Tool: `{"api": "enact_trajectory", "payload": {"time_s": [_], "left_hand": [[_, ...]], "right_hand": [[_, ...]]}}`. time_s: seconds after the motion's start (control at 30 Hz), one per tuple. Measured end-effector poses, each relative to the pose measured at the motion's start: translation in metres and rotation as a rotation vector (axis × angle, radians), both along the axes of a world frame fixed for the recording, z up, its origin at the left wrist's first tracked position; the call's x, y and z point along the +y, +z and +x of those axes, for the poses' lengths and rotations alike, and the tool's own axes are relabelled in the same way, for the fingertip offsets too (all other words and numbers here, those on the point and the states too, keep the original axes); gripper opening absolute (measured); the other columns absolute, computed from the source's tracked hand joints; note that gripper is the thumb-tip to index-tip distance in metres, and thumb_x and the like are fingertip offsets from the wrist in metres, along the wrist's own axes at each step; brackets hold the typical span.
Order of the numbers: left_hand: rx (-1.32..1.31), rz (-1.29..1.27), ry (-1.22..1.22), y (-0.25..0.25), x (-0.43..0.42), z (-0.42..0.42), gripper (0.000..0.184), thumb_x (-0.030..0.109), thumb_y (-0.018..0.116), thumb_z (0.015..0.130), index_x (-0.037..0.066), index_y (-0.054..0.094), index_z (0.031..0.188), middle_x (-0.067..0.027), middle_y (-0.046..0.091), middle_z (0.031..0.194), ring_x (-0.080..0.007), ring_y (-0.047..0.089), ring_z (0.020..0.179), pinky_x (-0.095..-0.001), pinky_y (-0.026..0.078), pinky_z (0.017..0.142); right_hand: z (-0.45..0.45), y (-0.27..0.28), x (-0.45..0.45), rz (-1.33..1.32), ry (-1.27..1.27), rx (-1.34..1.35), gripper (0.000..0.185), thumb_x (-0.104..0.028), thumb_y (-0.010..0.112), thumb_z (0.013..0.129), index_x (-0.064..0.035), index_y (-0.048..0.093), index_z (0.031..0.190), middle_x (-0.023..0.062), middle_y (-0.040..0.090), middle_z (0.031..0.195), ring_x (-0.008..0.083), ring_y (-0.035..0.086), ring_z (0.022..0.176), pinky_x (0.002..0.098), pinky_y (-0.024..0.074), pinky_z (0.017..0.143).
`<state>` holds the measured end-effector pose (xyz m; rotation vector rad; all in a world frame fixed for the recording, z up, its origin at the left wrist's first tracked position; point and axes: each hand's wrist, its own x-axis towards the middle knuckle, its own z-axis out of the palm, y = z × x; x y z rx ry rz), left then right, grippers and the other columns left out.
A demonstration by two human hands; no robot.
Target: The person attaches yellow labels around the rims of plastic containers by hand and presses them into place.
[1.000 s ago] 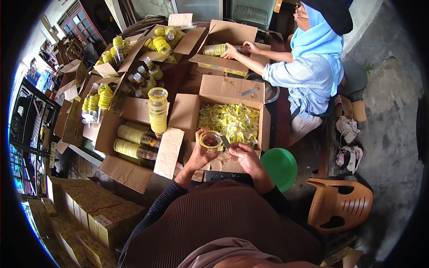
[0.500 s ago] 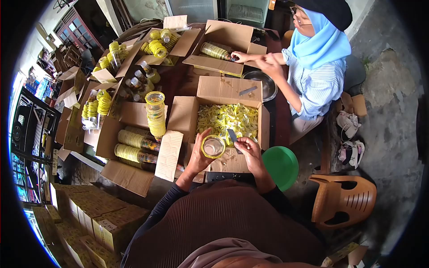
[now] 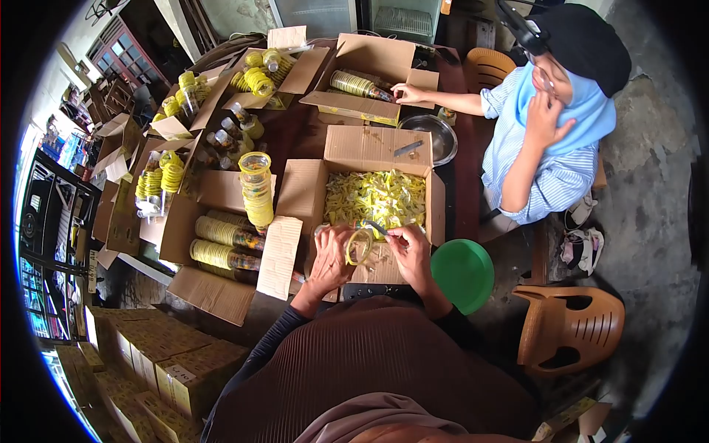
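Observation:
My left hand [image 3: 332, 255] holds a clear plastic cup [image 3: 360, 247] with a yellow rim, tilted so its mouth faces right. Close on its right, my right hand [image 3: 410, 255] grips a thin dark blade [image 3: 376, 227], its tip pointing up-left near the cup. Both hands are over the front flap of a cardboard box [image 3: 379, 151] filled with yellow and white strips [image 3: 375, 198]. Left of that box stands a tall stack of yellow-rimmed cups [image 3: 257, 190]. Another dark blade [image 3: 408, 148] lies on the box's back flap.
An open box [image 3: 210, 289] at left holds cup stacks. More boxes and bottles stand behind. A co-worker [image 3: 546, 140] sits at the right, one hand at a back box [image 3: 377, 55], the other near the face. A metal bowl [image 3: 436, 136], green basin [image 3: 462, 277] and orange chair [image 3: 569, 330] are at right.
My left hand has turned the cup sideways, and the blade in my right hand has tilted toward it. The co-worker has leaned right and raised one hand to the face.

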<state>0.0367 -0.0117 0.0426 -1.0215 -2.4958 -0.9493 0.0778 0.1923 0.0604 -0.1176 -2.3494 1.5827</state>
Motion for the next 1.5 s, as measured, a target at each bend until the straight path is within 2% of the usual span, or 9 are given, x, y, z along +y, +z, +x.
{"api": "enact_trajectory", "payload": {"time_s": [0.07, 0.3, 0.7, 0.83, 1.0, 1.2, 1.33, 1.4, 1.5], "left_hand": [[0.064, -0.041, 0.012, -0.004, 0.0, 0.002, 0.056, 0.007, 0.064, 0.073, 0.005, 0.043, 0.125, -0.0151, 0.048, 0.123, -0.0337, 0.045, 0.117, -0.0521, 0.025, 0.106], [0.17, -0.217, 0.093, -0.006, -0.003, 0.008, 0.048, 0.002, 0.061, 0.076, 0.011, 0.047, 0.121, -0.0097, 0.05, 0.122, -0.0304, 0.044, 0.119, -0.0527, 0.024, 0.107], [0.27, -0.367, -0.035, -0.013, -0.005, 0.009, 0.044, 0.011, 0.058, 0.08, 0.02, 0.051, 0.123, -0.004, 0.049, 0.123, -0.0246, 0.043, 0.121, -0.051, 0.024, 0.107], [0.248, -0.341, -0.007, -0.017, -0.002, 0.006, 0.048, 0.009, 0.061, 0.078, 0.019, 0.05, 0.123, -0.0045, 0.049, 0.122, -0.0255, 0.044, 0.12, -0.0512, 0.024, 0.107], [0.217, -0.325, 0.005, -0.019, -0.004, 0.003, 0.048, 0.01, 0.058, 0.077, 0.019, 0.049, 0.123, -0.0052, 0.048, 0.124, -0.0253, 0.043, 0.121, -0.0513, 0.025, 0.106], [0.103, 0.059, 0.126, -0.026, 0.007, 0.001, 0.051, 0.0, 0.07, 0.071, 0.007, 0.048, 0.117, -0.0111, 0.051, 0.116, -0.0297, 0.049, 0.11, -0.0536, 0.029, 0.1], [-0.257, 0.265, 0.131, -0.004, 0.007, -0.002, 0.059, 0.007, 0.079, 0.07, 0.003, 0.045, 0.118, -0.0168, 0.054, 0.11, -0.0339, 0.051, 0.108, -0.0432, 0.041, 0.094], [-0.391, 0.361, 0.088, -0.013, 0.003, -0.004, 0.06, 0.01, 0.081, 0.072, 0.002, 0.044, 0.118, -0.0159, 0.055, 0.112, -0.0285, 0.055, 0.106, -0.0373, 0.045, 0.093], [-0.779, 0.701, -0.005, -0.016, 0.002, -0.002, 0.055, 0.01, 0.078, 0.08, -0.001, 0.043, 0.121, -0.0105, 0.057, 0.112, -0.0194, 0.058, 0.103, -0.0319, 0.046, 0.092]], "right_hand": [[0.0, -0.002, 0.001, 0.311, -0.056, 0.315, 0.014, -0.002, 0.072, 0.079, -0.0045, 0.065, 0.092, 0.0076, 0.061, 0.081, 0.0214, 0.06, 0.073, 0.0306, 0.0488, 0.065], [0.019, 0.01, -0.006, 0.551, 0.068, 0.382, 0.021, -0.004, 0.072, 0.075, -0.0077, 0.069, 0.095, 0.0033, 0.056, 0.08, 0.0219, 0.057, 0.075, 0.0341, 0.0501, 0.065], [0.014, -0.002, -0.004, 0.722, 0.121, 0.213, 0.016, -0.006, 0.07, 0.076, -0.0055, 0.067, 0.091, 0.0055, 0.055, 0.084, 0.0256, 0.058, 0.08, 0.0375, 0.0504, 0.067], [0.01, 0.005, -0.004, 0.499, 0.041, 0.174, 0.013, -0.005, 0.068, 0.078, -0.0052, 0.066, 0.091, 0.007, 0.055, 0.083, 0.0257, 0.058, 0.082, 0.0372, 0.0488, 0.068], [0.016, 0.013, -0.009, 0.594, 0.083, 0.194, 0.014, -0.006, 0.068, 0.077, -0.0066, 0.066, 0.091, 0.007, 0.055, 0.084, 0.0264, 0.058, 0.082, 0.0385, 0.0504, 0.069], [0.003, -0.018, 0.0, 0.462, 0.032, 0.116, 0.01, -0.004, 0.068, 0.079, -0.0055, 0.068, 0.088, 0.009, 0.058, 0.08, 0.0265, 0.059, 0.072, 0.037, 0.0487, 0.063], [-0.004, -0.013, -0.001, 0.188, -0.01, 0.047, 0.01, -0.004, 0.069, 0.081, -0.0045, 0.067, 0.092, 0.011, 0.059, 0.081, 0.0266, 0.06, 0.071, 0.0354, 0.0493, 0.064], [-0.007, -0.012, -0.004, 0.006, -0.058, 0.104, 0.015, 0.001, 0.07, 0.079, -0.004, 0.066, 0.093, 0.0101, 0.059, 0.078, 0.0252, 0.06, 0.069, 0.0342, 0.048, 0.06], [-0.004, -0.005, -0.011, 0.092, -0.071, 0.206, 0.014, 0.004, 0.071, 0.079, -0.002, 0.066, 0.09, 0.0093, 0.059, 0.08, 0.0193, 0.06, 0.066, 0.0298, 0.0475, 0.057]]}}
